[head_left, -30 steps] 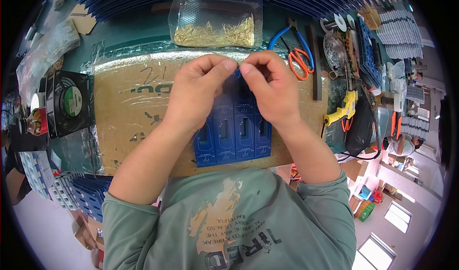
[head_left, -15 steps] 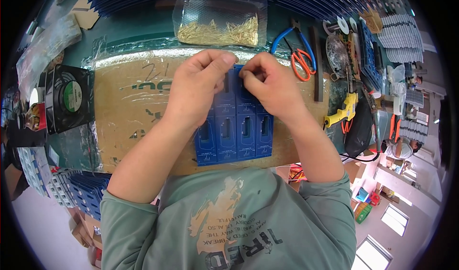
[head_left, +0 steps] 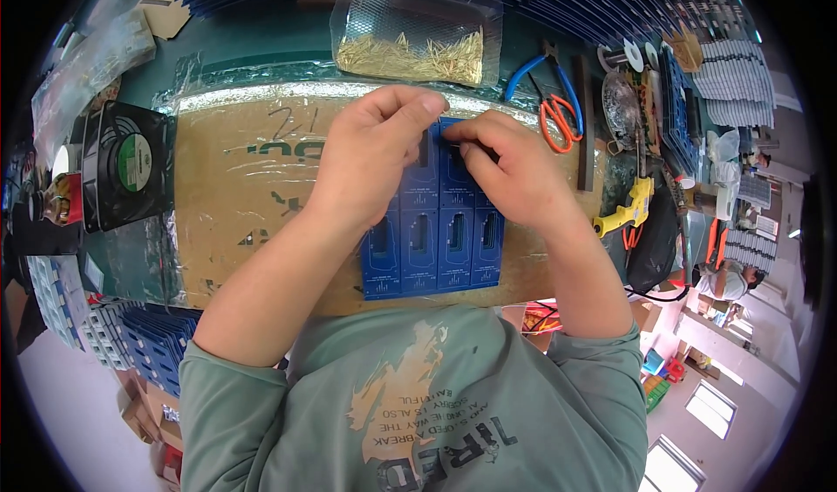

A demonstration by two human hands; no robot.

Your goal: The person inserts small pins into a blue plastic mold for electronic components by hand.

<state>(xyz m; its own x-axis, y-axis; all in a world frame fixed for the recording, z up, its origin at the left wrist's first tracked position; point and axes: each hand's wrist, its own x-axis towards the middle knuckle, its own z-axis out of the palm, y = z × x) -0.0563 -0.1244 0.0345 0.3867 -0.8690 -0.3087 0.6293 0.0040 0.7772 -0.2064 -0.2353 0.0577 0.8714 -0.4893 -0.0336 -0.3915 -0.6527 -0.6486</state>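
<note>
A blue circuit board panel [head_left: 427,246] with several slotted sections lies on the cardboard in front of me. Over its far left part is my left hand [head_left: 370,156], thumb and forefinger pinched together; whatever is between them is too small to make out. My right hand [head_left: 519,169] is at the panel's far right part, fingers curled and the forefinger tip at the far edge. Anything in its grip is hidden. Beyond both hands stands a clear plastic tray [head_left: 344,21] with many thin gold-coloured pins [head_left: 410,59] in it.
Blue-handled cutters [head_left: 571,87] and orange-handled scissors [head_left: 558,124] lie right of the tray, beside a dark bar [head_left: 585,126]. Further right is a yellow glue gun [head_left: 626,209]. A black fan [head_left: 129,168] stands at left. Blue boards [head_left: 602,8] are stacked along the back.
My right forefinger has stretched out further along the panel's far edge, and its thumb has come slightly away from it. The left hand keeps its pinch. The whole view has shifted a little.
</note>
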